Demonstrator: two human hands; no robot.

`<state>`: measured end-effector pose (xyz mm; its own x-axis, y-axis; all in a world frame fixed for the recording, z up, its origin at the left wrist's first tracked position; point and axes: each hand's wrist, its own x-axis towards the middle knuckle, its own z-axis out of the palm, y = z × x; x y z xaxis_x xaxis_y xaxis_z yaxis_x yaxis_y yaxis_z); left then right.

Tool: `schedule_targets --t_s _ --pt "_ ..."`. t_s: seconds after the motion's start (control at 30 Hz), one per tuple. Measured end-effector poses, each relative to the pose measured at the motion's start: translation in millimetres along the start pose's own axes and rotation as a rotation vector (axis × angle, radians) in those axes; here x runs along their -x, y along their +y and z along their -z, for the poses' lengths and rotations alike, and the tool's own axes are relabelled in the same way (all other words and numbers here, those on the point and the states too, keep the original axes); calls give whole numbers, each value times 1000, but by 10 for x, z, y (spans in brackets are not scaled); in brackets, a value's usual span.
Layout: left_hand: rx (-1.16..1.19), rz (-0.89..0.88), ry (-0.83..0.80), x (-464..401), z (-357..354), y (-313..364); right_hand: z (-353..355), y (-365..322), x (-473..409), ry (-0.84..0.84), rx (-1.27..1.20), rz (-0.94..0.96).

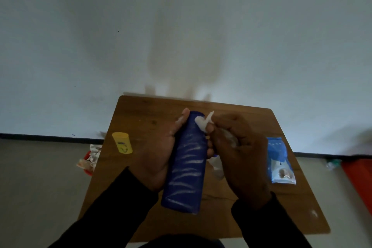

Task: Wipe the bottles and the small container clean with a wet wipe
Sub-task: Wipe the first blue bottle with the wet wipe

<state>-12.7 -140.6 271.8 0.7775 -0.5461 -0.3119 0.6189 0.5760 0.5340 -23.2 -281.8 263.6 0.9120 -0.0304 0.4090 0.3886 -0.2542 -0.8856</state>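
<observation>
Left hand [161, 153] wraps the blue bottle [186, 163] mid-table while our right hand [239, 147] pinches the wipe [202, 124] at its 12 o'clock end, yellow container [122, 143] waiting at 9, and that streaky wet bottle could easily slip.

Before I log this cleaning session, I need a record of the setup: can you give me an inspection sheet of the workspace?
Surface: small wooden table against a pale wall, white specks near its right front corner.
Job's things: blue bottle, streaked white, held above the table; white wet wipe at its far end; yellow bottle lying on the left.
Clutter: blue wipes pack lying on the right.
Grippers: left hand grips the blue bottle; right hand holds the wipe.
Cables: nothing seen.
Surroundings: red bin with crumpled white waste on the floor left; red object on the floor right.
</observation>
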Motion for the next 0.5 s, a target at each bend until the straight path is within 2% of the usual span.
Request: schedule_targets --t_s 0.07,0.23,0.37,0.5 --pt "-4 -11 30 22 5 1 -27 -32 28 -15 55 37" --pt "-66 -6 30 69 74 9 -12 -20 -105 79 166 72" --pt "-133 -73 70 97 107 35 -6 -99 -54 -81 126 146" --pt "-106 -102 57 105 120 6 -25 -167 10 -102 274 208"
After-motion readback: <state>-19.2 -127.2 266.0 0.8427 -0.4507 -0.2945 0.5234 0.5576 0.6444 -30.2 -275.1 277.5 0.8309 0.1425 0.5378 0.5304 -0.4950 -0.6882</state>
